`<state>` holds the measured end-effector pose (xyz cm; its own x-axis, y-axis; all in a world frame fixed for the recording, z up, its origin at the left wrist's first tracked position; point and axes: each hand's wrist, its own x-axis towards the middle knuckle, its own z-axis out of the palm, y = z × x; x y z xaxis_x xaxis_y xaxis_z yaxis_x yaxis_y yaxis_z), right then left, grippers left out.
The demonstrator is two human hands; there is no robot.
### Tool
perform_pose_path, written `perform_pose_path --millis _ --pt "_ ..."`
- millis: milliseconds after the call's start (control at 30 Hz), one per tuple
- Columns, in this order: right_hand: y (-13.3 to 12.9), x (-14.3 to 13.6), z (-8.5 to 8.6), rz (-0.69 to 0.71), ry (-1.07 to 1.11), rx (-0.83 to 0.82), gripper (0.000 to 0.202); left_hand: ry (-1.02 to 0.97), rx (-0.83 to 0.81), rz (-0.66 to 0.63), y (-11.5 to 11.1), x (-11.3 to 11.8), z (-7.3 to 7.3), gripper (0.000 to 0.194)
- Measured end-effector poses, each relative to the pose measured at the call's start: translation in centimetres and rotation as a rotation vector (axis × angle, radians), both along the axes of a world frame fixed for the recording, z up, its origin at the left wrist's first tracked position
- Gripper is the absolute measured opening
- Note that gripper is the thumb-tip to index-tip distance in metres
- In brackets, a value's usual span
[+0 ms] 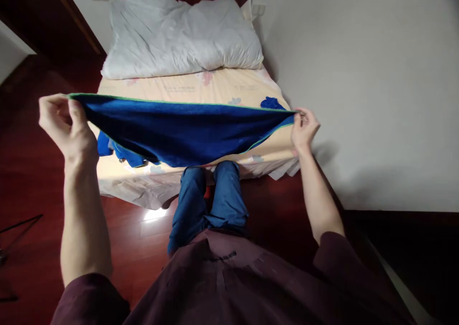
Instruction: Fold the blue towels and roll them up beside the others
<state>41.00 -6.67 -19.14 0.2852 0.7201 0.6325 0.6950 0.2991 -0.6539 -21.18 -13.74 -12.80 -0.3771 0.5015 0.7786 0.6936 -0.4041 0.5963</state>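
A blue towel (179,131) with a green edge is stretched in the air between my two hands, over the near part of the bed. Its top edge is taut, while the lower part sags in a curve. At one corner, my left hand (68,121) pinches it between thumb and fingers. The opposite corner is gripped in my right hand (304,126). More crumpled blue cloth (125,153) lies on the bed's near left side, partly hidden by the towel. Another blue bunch (271,103) shows behind the towel near the right edge.
The bed (150,86) has a pale yellow patterned sheet. A folded white quilt (182,38) lies at its head. A white wall (376,95) stands close on the right. Dark red floor (132,248) surrounds my legs, and a thin black stand leg (21,223) shows at far left.
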Motion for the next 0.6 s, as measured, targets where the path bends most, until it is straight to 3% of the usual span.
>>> perform_pose_path --millis 100,200,300,400,600 --pt "-1.1 2.9 3.6 0.028 -0.188 0.000 0.026 -0.009 -0.047 -0.113 -0.7 1.1 -0.3 0.062" --pt "-2.8 5.3 5.2 0.088 -0.375 -0.031 0.021 0.026 -0.193 -0.194 -2.4 2.3 0.0 0.045" --pt "-4.6 6.9 5.3 0.108 -0.484 -0.043 0.018 0.108 -0.369 -0.224 -4.6 3.1 0.1 0.029" --pt "-6.1 8.1 4.8 0.062 -0.510 -0.048 0.014 0.185 -0.470 -0.274 -6.4 3.6 -0.2 0.025" --pt "-8.5 10.1 5.0 -0.069 -0.364 -0.209 0.020 -0.075 -0.628 -0.464 -8.9 4.1 0.0 0.022"
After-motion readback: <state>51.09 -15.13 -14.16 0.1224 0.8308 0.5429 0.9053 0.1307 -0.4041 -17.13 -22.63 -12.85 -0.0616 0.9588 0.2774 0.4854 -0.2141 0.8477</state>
